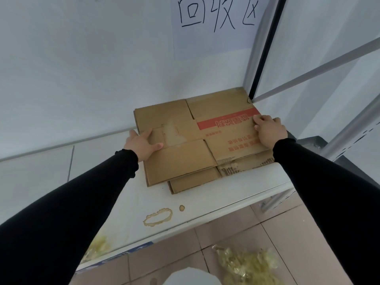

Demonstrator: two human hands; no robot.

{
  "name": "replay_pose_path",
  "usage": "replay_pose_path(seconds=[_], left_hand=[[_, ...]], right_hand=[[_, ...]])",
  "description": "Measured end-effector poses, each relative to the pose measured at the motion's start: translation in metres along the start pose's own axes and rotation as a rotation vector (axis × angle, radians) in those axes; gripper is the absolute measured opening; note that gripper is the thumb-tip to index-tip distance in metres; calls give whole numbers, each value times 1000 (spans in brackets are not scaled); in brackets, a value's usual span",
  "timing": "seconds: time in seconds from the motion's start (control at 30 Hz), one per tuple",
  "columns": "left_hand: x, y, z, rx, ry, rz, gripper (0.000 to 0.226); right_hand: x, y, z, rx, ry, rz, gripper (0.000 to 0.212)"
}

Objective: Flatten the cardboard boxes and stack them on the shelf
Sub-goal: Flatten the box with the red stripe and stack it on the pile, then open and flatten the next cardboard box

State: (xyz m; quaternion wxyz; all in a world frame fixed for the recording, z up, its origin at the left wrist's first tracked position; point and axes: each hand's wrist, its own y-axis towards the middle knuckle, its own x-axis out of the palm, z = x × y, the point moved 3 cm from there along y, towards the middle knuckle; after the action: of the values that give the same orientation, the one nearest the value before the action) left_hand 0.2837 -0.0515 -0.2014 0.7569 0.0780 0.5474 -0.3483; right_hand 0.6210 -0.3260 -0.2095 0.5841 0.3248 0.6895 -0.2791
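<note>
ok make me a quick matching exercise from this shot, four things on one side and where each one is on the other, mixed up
Things:
1. left hand
2. right hand
3. brown ring stain
4. handwritten paper sign

Places:
A. on the wall above the shelf
B. on the red-printed end of the flattened cardboard
C. on the white shelf surface, nearer the camera than the cardboard
D. at the plain brown end of the cardboard

Pairs: 1-D, 2-B, 3-C, 4-A

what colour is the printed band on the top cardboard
Red, on the top flattened box near the right hand; head view.
</note>
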Motion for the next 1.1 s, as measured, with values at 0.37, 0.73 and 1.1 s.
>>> replay_pose_path(seconds=[0.37, 0.73, 1.1], left_hand=[[-69, -66, -47, 265, 302, 144, 76], [-187, -226, -255, 99, 228, 391, 73], [-268, -347, -480, -157, 284, 567, 83]], right_hand=[[-40, -65, -148, -266, 3, -13, 50], [-62, -199, -462, -807, 192, -32, 42], [-20, -339, -737, -1156, 263, -178, 51]])
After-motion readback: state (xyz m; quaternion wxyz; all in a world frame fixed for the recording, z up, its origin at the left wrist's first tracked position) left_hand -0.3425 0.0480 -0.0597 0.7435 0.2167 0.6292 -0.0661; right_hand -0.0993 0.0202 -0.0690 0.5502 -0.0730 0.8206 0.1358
